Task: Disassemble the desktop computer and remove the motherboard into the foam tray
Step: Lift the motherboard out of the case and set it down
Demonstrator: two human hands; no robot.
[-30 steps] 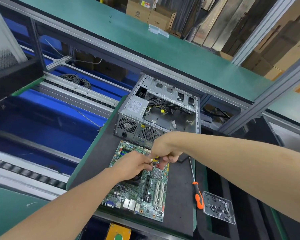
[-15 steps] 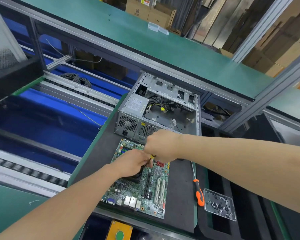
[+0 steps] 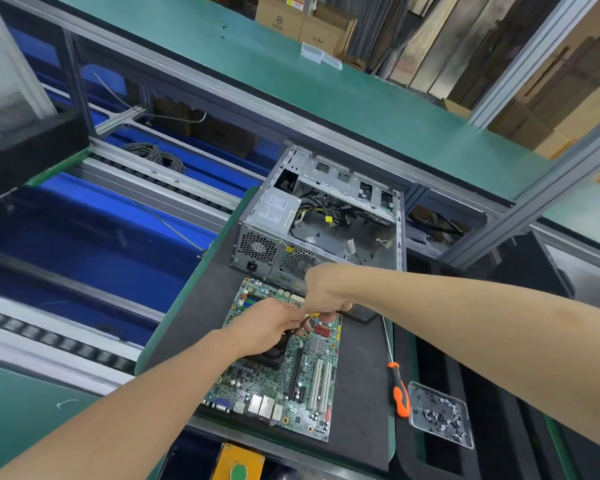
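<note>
The left hand (image 3: 267,329) and right hand (image 3: 326,292) pinched a thin wire (image 3: 305,318) on the motherboard (image 3: 305,379); tugging hard might snap it.

Bare grey sheet metal on the computer case (image 3: 257,247), dull and perforated. Glossy green laminate on the motherboard (image 3: 284,386), with 2 white plastic slots (image 3: 315,386). Matt black mat (image 3: 357,375) beneath. Orange-and-black plastic handle, shiny steel shaft on the screwdriver (image 3: 399,393). Clear glossy plastic dish (image 3: 465,438).

Under left grip (image 3: 267,327) and right grip (image 3: 326,292), motherboard (image 3: 291,382) flat on bench (image 3: 194,317); behind both, computer case (image 3: 326,216); right of right grip, screwdriver (image 3: 397,386), then parts dish (image 3: 440,415) further right.
</note>
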